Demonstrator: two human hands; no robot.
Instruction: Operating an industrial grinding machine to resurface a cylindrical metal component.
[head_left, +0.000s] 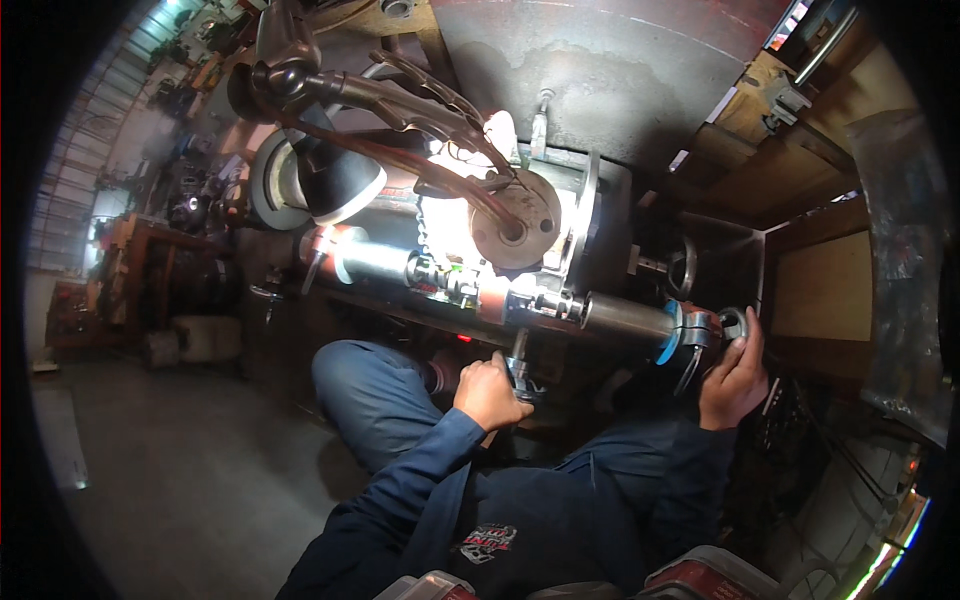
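Note:
A long machined metal shaft with stepped journals [630, 318] lies across the machine in front of me, brightly lit in its middle. My left hand [490, 393] is closed around a metal handle [520, 376] below the shaft's middle. At the shaft's right end, my right hand [735, 382] curls its fingers and thumb about a round metal knob [733, 322]. Beside that knob, a metal clamp [699, 328] and a blue ring [669, 333] sit round the shaft. A round disc with a central hub [515, 218] stands just behind the shaft's middle.
A jointed arm [370, 100] and hoses reach over the disc. A lamp [340, 175] glares at its left. Behind stands a large grey metal panel [600, 80]. Wooden shelving [820, 290] is at right; cluttered benches [130, 260] line the left. Grey floor [210, 440] lies lower left.

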